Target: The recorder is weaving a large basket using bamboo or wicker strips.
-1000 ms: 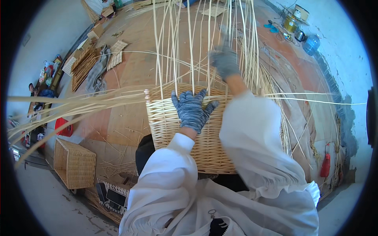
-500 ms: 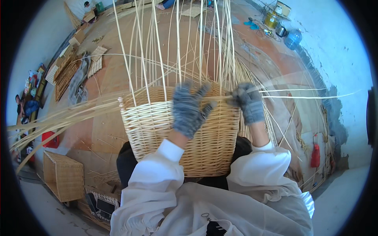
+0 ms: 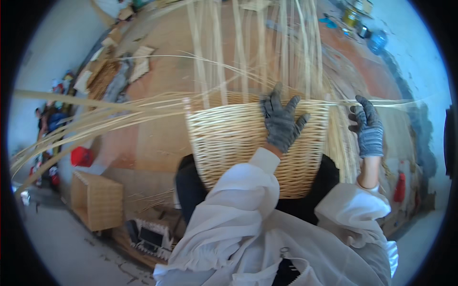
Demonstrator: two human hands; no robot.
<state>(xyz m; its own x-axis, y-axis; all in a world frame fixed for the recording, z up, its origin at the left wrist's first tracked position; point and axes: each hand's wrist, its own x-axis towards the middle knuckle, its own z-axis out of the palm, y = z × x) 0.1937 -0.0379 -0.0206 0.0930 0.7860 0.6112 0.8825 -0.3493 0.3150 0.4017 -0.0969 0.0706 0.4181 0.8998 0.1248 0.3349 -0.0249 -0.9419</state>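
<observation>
A pale wicker basket (image 3: 229,148) sits upright between my knees, with tall stakes (image 3: 240,57) rising from its rim, blurred. My left hand (image 3: 281,121), in a grey striped glove, lies spread over the upper front wall and rim. Off the basket's right corner, my gloved right hand (image 3: 367,125) is raised with its fingers apart and half bent. Thin willow strands (image 3: 400,102) run sideways from that corner past its upper fingers; no firm grip on them shows. A bundle of long loose strands (image 3: 119,112) sticks out leftward from the left corner.
A box-shaped woven basket (image 3: 102,202) stands at lower left, near a dark-screened device (image 3: 150,237). More loose strands (image 3: 346,143) lie right of the basket. A blue water bottle (image 3: 377,42) and kettle (image 3: 363,32) stand by the right wall. A red bag (image 3: 400,187) hangs lower right.
My right hand has moved away from the basket's right corner, outward along the strands, and its fingers have loosened. My left hand stays spread at the rim. The whole view has shifted.
</observation>
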